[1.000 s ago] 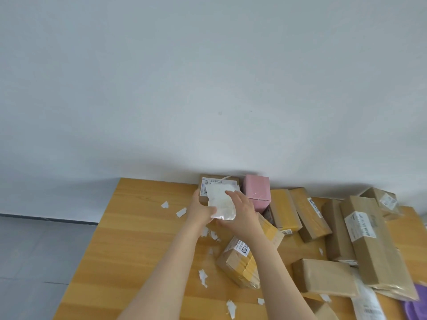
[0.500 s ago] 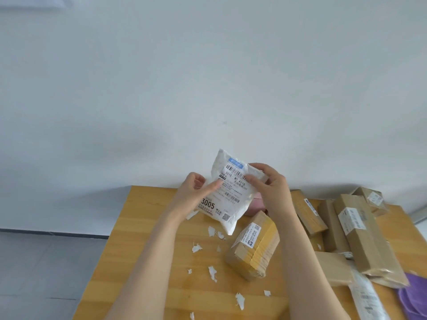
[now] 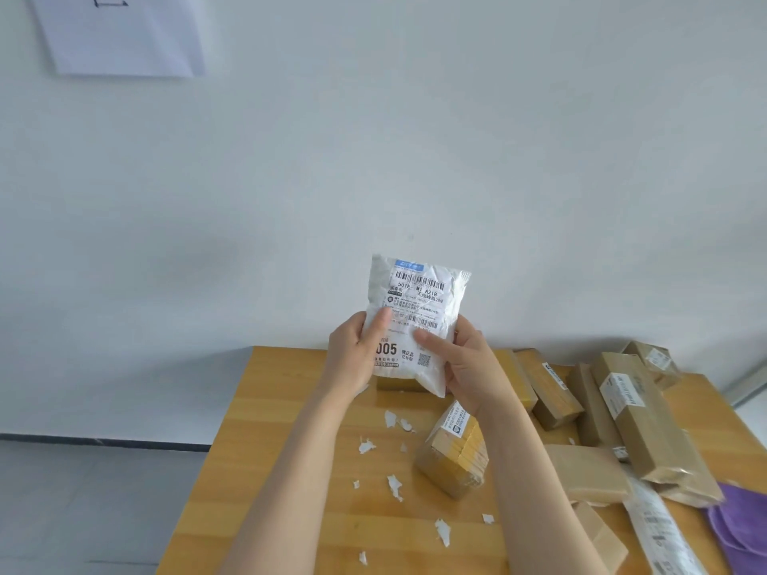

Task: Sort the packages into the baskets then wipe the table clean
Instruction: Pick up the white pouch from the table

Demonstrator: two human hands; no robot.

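Note:
A white plastic mailer [image 3: 419, 309] with a printed shipping label is held upright above the far edge of the wooden table [image 3: 290, 441]. My left hand [image 3: 352, 354] grips its lower left side, thumb on the label. My right hand [image 3: 465, 367] grips its lower right side, thumb across the front. Several brown cardboard packages lie on the table: a small one [image 3: 454, 454] just below my right forearm, a long one [image 3: 647, 425] at the right, others [image 3: 552, 392] behind. No basket is in view.
Torn white paper scraps [image 3: 394, 485] are scattered over the table's middle. A purple cloth [image 3: 743, 524] lies at the right edge. A white flat mailer [image 3: 660, 529] lies at the lower right. The wall stands directly behind; grey floor lies left of the table.
Both hands lifted the white mailer off the boxes at the back of the table, turned its label toward me and raised it upright. The view tilted upward.

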